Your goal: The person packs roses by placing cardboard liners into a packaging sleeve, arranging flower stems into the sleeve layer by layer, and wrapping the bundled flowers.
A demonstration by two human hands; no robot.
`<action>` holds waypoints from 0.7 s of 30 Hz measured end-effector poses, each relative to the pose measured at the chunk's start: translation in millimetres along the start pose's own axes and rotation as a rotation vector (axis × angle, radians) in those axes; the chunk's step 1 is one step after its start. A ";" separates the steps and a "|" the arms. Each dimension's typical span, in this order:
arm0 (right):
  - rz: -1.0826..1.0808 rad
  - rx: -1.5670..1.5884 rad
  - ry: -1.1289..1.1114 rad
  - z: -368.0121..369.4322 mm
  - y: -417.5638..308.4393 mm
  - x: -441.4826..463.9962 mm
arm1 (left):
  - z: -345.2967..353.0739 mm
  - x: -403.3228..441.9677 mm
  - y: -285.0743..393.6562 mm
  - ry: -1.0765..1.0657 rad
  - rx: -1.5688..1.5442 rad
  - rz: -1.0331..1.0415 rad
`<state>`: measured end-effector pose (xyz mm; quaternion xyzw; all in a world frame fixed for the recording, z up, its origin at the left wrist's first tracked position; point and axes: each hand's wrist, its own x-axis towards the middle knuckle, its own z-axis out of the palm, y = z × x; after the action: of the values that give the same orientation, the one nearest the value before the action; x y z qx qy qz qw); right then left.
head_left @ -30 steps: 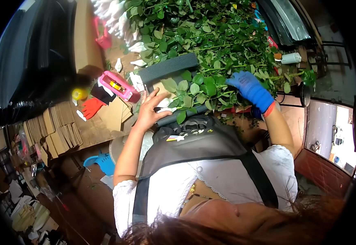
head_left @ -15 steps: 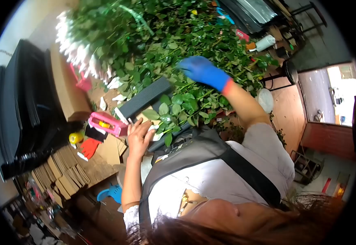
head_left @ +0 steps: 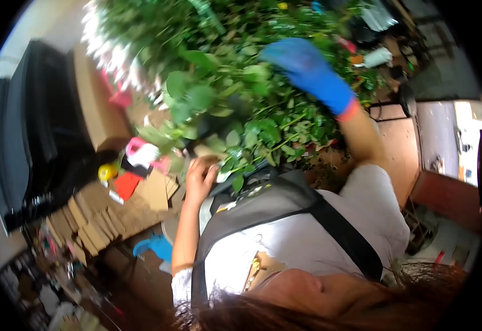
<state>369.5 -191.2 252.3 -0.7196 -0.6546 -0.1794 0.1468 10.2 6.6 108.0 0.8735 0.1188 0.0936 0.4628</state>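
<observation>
Leaves (head_left: 188, 94) now nearer the holder (head_left: 134, 145), I should steady my left hand (head_left: 199, 177) by the surface's near edge (head_left: 146, 215), its grip and my right hand's (head_left: 302, 65) unclear.

Green leaves (head_left: 266, 131), blue glove (head_left: 314, 76), grey apron (head_left: 274, 208)

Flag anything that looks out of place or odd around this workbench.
No spill or damage stands out, though blur hides detail. The one odd thing is the mismatch: the right hand wears a blue glove, while the left hand, by the leafy stems, is bare. That may well be deliberate.
</observation>
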 end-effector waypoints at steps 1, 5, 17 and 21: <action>0.002 0.049 -0.097 -27.3 -7.0 -2.2 | 11.2 -8.8 -20.2 -0.018 -0.067 -0.120; 0.095 0.079 -0.460 -52.8 -18.4 -49.7 | 15.2 -6.2 -19.8 0.083 -0.440 -0.231; 0.470 -0.132 -0.836 27.6 -46.4 -128.4 | 4.6 -2.7 -2.6 0.121 -0.311 -0.145; 0.508 -0.117 -0.759 64.2 -47.0 -153.1 | 4.1 2.4 -0.2 0.098 -0.242 -0.125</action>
<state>314.9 -294.0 124.9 -0.8790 -0.4539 0.1018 -0.1048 13.6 4.2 105.6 0.7966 0.1834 0.1205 0.5633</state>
